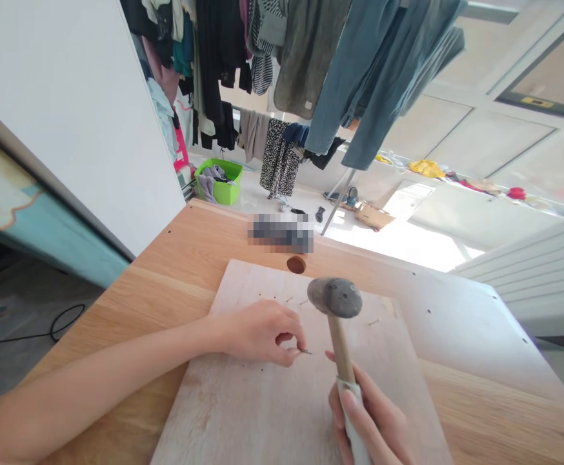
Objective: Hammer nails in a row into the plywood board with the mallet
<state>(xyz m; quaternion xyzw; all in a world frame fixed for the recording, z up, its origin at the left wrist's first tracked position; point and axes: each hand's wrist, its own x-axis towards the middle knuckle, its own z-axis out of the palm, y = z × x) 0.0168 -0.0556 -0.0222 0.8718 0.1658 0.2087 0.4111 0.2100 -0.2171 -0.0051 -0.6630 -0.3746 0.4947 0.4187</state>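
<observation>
Between thumb and forefinger, my left hand [265,332] pinches a small nail [305,351] just over a pale wooden board [272,407]. My right hand [372,413] is wrapped round the light-coloured grip of a hammer [340,342]. The hammer stands upright, its grey head [336,297] raised at the top, to the right of the pinched nail. Several other nails stick up from the board beyond my left hand, one of them [375,321] farther right. Small dark dots also mark the board's surface.
The board lies on a wood-grain table [485,387] with a round hole [296,265] near its far edge. A blurred dark object [282,234] sits behind that hole. Clothes [311,58] hang beyond the table, above a green basket [228,187]. A white panel [79,116] rises at left.
</observation>
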